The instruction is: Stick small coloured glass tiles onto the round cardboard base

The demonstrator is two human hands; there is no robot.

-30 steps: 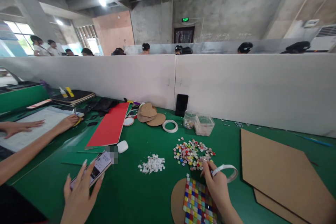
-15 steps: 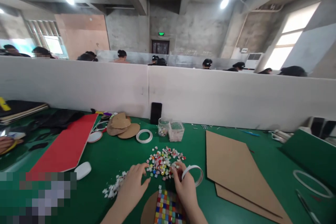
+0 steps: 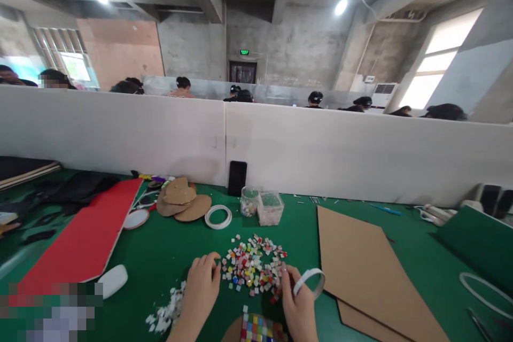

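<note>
Loose mosaic tiles (image 3: 252, 264) in mixed colours lie scattered between my hands. At their left edge, my left hand (image 3: 202, 280) is closed, its thumb close under curled fingers; what it may hold is hidden. My right hand (image 3: 298, 296) touches the right edge of the pile with thumb and forefinger. A white tape roll (image 3: 316, 279) is hooked on the fingers of that hand. Below, a mosaic-covered piece (image 3: 262, 327) shows rows of coloured squares, partly cut off by the frame. Under its left side is a round cardboard piece (image 3: 232, 329).
White paper scraps (image 3: 166, 312) lie beside my left forearm. Clear plastic containers (image 3: 270, 208), a white ring (image 3: 218, 217) and cardboard discs (image 3: 194, 208) stand behind the tiles. Cardboard sheets (image 3: 360, 256) are at right, a red board (image 3: 88, 230) at left. A white partition (image 3: 320, 144) closes the back.
The camera view has shifted, so the table sits lower in it. My left thumb has come nearer the fingers. My right hand has moved right along the tiles, carrying the tape roll.
</note>
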